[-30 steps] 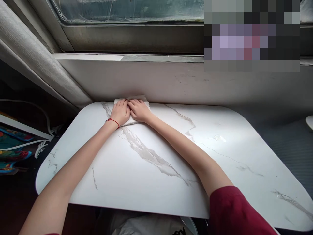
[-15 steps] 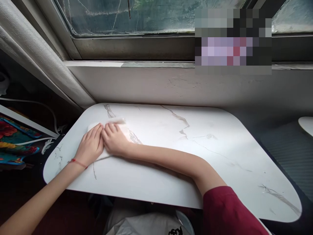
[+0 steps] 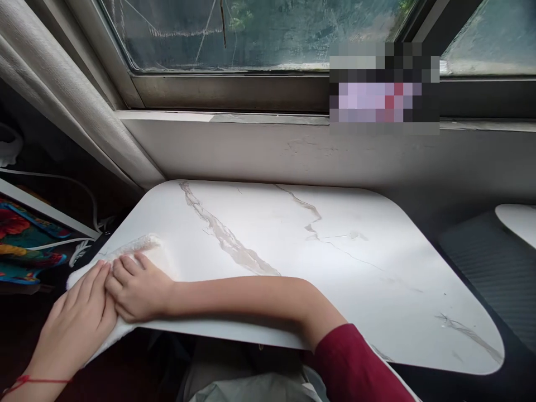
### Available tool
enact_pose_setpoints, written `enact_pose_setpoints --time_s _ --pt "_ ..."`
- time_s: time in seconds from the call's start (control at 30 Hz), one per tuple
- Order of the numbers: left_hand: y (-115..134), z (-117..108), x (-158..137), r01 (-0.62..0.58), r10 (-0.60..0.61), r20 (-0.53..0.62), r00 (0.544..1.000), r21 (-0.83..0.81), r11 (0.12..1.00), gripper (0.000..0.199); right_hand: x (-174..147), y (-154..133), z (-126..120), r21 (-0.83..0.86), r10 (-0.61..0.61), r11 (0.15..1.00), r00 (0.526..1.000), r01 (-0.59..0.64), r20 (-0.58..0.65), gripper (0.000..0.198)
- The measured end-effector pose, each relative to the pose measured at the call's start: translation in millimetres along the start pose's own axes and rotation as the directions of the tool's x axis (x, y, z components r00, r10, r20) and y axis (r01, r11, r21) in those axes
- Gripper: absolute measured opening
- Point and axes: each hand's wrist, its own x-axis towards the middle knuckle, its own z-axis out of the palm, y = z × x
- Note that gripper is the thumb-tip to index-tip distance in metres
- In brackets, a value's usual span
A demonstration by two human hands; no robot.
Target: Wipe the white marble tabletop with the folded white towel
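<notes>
A white cloth [image 3: 154,251] with a fluffy texture lies over the near left corner of a white marble-patterned table [image 3: 355,312]. Part of it hangs past the table's front edge. My left hand [image 3: 79,312], a red string round its wrist, is closed on the cloth with its fingers held together. Pressed against it on the right is my right hand [image 3: 138,285], whose curled fingers also hold the cloth down. Beneath both palms the cloth is hidden. My right forearm reaches across the front of the tabletop.
Behind the table rise a pale wall and a window [image 3: 272,39], with a light curtain [image 3: 75,89] at left. White cables [image 3: 81,251] and a colourful flowered fabric [image 3: 20,234] are beyond the left edge. Another white surface [image 3: 519,220] shows at far right.
Both hands have moved the cloth left and toward me, from the table's left middle to its near left corner. The brownish vein it partly covered now shows.
</notes>
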Motion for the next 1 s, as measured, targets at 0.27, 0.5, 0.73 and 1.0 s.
enact_pose_setpoints --time_s 0.27,0.5,0.73,1.0 --pt "-4.2 3.7 54.1 0.198 -0.198 -0.022 0.980 0.025 0.980 0.074 33.7 41.8 22.3 0.050 0.014 0.999 0.998 -0.017 0.068 0.047" --pt "-2.6 23.6 113.6 0.140 -0.138 -0.032 0.990 0.058 0.989 0.061 41.3 96.2 27.4 0.094 0.108 0.988 0.988 -0.119 0.114 0.044" --pt "6.8 52.6 193.5 0.096 -0.096 -0.026 0.995 0.011 0.995 0.058 44.7 157.9 26.7 0.082 0.328 0.938 0.938 -0.338 0.115 0.038" --pt "5.7 84.0 268.5 0.008 -0.014 -0.054 0.998 -0.105 0.994 0.054 48.0 207.5 25.0 -0.012 0.501 0.865 0.862 -0.502 0.080 0.039"
